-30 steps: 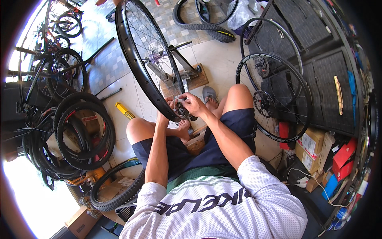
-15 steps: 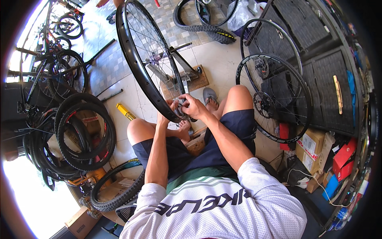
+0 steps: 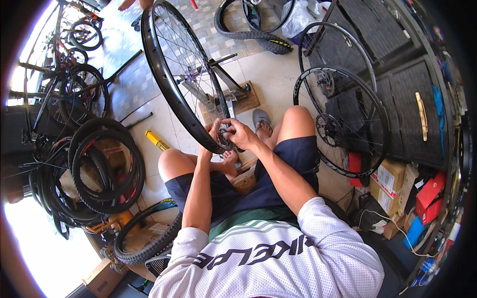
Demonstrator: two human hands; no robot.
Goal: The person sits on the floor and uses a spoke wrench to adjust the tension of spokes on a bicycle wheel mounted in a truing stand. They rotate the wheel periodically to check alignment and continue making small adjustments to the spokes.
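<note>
A bare black bicycle wheel rim (image 3: pixel 171 89) with thin spokes stands upright, leaning a little, in a metal truing stand (image 3: pixel 226 82) on a wooden base (image 3: pixel 243 99). At its lower, near end, my left hand (image 3: pixel 209 139) has its fingers closed around the rim and spokes. My right hand (image 3: pixel 239 134) is on the right side of the same end, thumb and fingers pinched on a small dark piece at the spokes. That piece is too small to name. The two hands nearly meet, and part of the left fingers is hidden behind the rim.
Several black tyres (image 3: pixel 79 169) hang at the left beside parked bicycles (image 3: pixel 82 94). Two wheels (image 3: pixel 343 121) lean against a dark cabinet (image 3: pixel 412 114) at the right. A yellow tool or box (image 3: pixel 157 140) lies on the floor. Cardboard boxes (image 3: pixel 387 184) are stacked at the lower right.
The wheel's upper part has tipped slightly to the left. My fingers have shifted a little at the spokes, and both hands stay at the rim's near end.
</note>
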